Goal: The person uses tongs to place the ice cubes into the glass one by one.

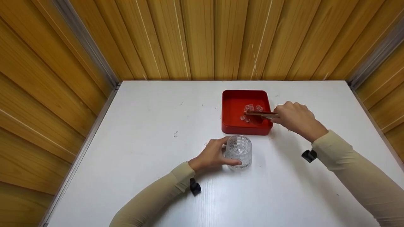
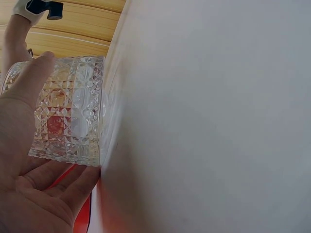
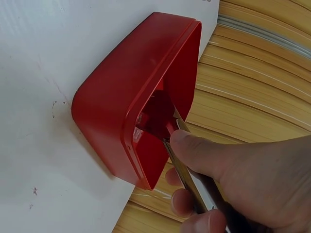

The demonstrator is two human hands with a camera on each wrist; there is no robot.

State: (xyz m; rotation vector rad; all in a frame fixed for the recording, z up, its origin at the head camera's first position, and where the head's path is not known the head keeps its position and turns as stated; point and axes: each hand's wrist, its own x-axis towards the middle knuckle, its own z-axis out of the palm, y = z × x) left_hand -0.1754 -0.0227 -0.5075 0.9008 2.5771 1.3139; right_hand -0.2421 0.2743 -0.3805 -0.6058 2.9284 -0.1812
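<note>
White table point(image 1: 151, 126), near edge cut off by the frame. My beige sleeves point(image 1: 154, 198) also run out of frame. Red tray point(image 1: 232, 110) toward the far side; in the right wrist view its wall hides most of the inside. My right hand point(image 1: 295, 116), at the tray's right side, grips the tongs, thumb on top, fingers wrapped beneath. My left hand point(image 1: 214, 155) holds the glass point(image 1: 241, 153) from its left, thumb across the near side, other fingers partly hidden behind. Glass upright, just nearer me than the tray; contents hard to make out through the cut pattern. Tongs point(image 1: 262, 114) reach left over the tray, tips among clear cubes point(image 1: 259, 108); cannot tell whether they pinch one.
</note>
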